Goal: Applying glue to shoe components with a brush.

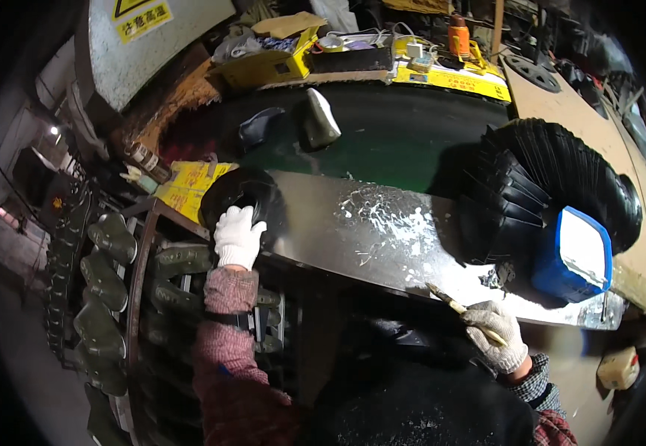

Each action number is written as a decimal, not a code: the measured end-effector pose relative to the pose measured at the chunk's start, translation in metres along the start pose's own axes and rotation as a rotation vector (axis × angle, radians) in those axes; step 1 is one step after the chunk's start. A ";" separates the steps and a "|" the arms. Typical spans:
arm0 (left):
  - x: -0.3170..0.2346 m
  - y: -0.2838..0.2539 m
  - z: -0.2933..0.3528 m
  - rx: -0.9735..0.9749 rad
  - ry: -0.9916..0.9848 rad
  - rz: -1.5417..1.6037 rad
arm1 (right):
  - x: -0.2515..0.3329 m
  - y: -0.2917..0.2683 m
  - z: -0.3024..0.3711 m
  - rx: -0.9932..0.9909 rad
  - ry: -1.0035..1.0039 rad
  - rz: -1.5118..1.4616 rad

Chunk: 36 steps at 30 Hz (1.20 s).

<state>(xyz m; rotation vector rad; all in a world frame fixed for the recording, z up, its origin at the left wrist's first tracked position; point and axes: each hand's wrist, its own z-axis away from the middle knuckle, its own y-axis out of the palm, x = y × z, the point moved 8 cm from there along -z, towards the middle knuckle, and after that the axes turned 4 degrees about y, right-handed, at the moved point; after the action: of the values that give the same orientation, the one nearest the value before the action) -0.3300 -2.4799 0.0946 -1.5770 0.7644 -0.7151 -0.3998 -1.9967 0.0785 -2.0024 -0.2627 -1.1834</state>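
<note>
My left hand (pixel 238 236), in a white knit glove, rests on dark rounded pieces (pixel 266 204) at the left end of the metal tabletop (pixel 315 223). Its thumb stands apart from the fingers, which look slightly bent. My right hand (pixel 498 334), also gloved, is closed round a brush (pixel 453 301) by the table's near edge, the bristle end pointing up and left. Right of centre, a blue tub (pixel 572 256) holds something white. Behind it curves a long row of thin black flexible pieces (pixel 553 160), packed together. White smears (pixel 397 223) mark the metal between my hands.
Past the metal runs a dark green belt (pixel 397 126) carrying a shoe-shaped piece (pixel 321 120) and a dark piece (pixel 261 126). Yellow boxes (pixel 271 67) and an orange bottle (pixel 458 37) stand beyond. Dark green shoe lasts (pixel 104 279) fill racks at left; a pale jug (pixel 618 368) is lower right.
</note>
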 end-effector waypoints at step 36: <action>-0.190 0.072 0.188 0.047 -0.072 1.756 | 0.045 -0.100 0.011 -0.483 -0.182 0.037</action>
<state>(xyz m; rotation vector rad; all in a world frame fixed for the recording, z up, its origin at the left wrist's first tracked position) -0.2998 -2.2239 -0.0065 -0.4041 1.6111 0.6151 -0.4213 -1.9305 0.1640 -2.5274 -0.0268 -1.1170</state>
